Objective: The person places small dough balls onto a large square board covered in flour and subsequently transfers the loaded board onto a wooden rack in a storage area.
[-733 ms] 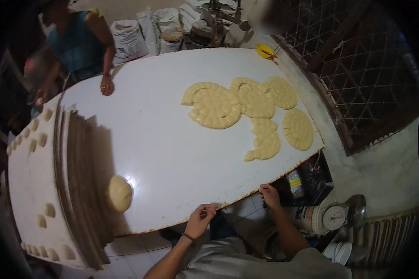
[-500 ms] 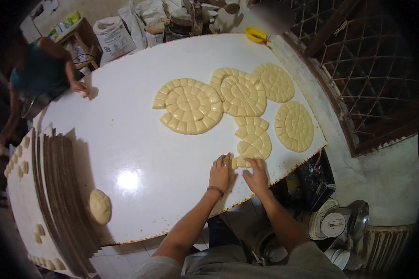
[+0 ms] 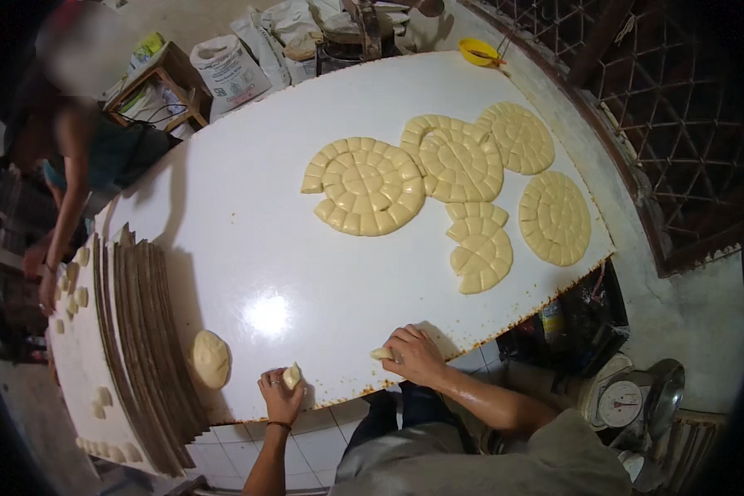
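Near the front edge of the white table, my left hand (image 3: 279,400) is closed on a small dough piece (image 3: 293,376), which sticks up from the fingers. To its right, my right hand (image 3: 417,354) grips another dough piece (image 3: 381,353) at the table surface, its tip showing past the fingers. Beyond my right hand lies a partly cut-away dough disc (image 3: 481,252), scored into segments. Farther back are several scored dough rounds, among them a large one (image 3: 369,186) with a notch at its left. An oval dough lump (image 3: 211,360) rests left of my left hand.
A stack of thin boards (image 3: 153,331) stands at the left; small dough pieces lie on a pale board (image 3: 87,364) beside it. Another person (image 3: 74,165) reaches over that board. A yellow bowl (image 3: 478,52) sits at the far corner, and a dial scale (image 3: 620,403) stands lower right.
Both hands have left the cut dough disc with a piece each; the left moved far to the left, the right nearer the front edge. The other person's arm has moved to the pale board.
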Action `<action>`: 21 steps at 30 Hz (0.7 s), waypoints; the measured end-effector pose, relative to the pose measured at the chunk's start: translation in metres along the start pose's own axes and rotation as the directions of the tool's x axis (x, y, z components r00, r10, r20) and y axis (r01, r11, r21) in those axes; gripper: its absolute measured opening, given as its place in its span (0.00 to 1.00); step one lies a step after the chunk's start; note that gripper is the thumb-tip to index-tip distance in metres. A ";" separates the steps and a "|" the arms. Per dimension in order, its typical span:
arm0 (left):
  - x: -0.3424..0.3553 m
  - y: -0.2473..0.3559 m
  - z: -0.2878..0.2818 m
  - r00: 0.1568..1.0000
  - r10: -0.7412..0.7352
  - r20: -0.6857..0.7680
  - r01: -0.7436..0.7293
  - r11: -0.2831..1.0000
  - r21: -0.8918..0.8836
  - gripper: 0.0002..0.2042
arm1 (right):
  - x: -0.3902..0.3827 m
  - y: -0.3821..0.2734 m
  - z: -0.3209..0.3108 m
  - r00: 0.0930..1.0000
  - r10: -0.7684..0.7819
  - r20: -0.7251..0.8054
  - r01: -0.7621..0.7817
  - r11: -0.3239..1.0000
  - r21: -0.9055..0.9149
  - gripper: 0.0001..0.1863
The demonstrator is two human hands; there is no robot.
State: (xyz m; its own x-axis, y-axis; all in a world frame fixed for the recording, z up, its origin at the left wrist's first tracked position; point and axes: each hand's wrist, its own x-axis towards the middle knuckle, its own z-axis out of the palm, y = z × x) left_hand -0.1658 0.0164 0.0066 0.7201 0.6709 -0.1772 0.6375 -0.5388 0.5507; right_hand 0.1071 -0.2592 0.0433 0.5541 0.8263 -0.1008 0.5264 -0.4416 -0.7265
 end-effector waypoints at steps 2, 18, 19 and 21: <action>0.018 0.025 0.005 0.973 0.162 -0.163 -0.160 0.987 0.027 0.25 | 0.013 0.000 0.029 0.978 0.022 -0.209 -0.064 0.979 -0.196 0.23; 0.018 -0.008 0.039 0.861 0.509 0.008 -0.487 0.829 -0.277 0.16 | 0.006 -0.015 0.134 0.959 -0.241 -0.148 0.177 0.920 -0.351 0.25; 0.002 -0.024 0.021 0.737 0.674 0.054 -0.660 0.734 -0.160 0.16 | -0.026 0.005 0.129 0.972 -0.164 -0.170 0.136 0.977 -0.162 0.25; 0.002 -0.040 -0.003 0.786 0.618 0.010 -0.604 0.772 -0.199 0.14 | -0.040 0.024 0.087 0.963 -0.201 -0.182 0.179 0.976 -0.127 0.24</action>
State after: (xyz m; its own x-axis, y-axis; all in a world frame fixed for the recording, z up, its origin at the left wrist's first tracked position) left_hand -0.1908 0.0404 -0.0130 0.9627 0.1897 0.1931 0.0027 -0.7199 0.6940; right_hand 0.0419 -0.2722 -0.0289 0.5448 0.8207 0.1721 0.6948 -0.3269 -0.6407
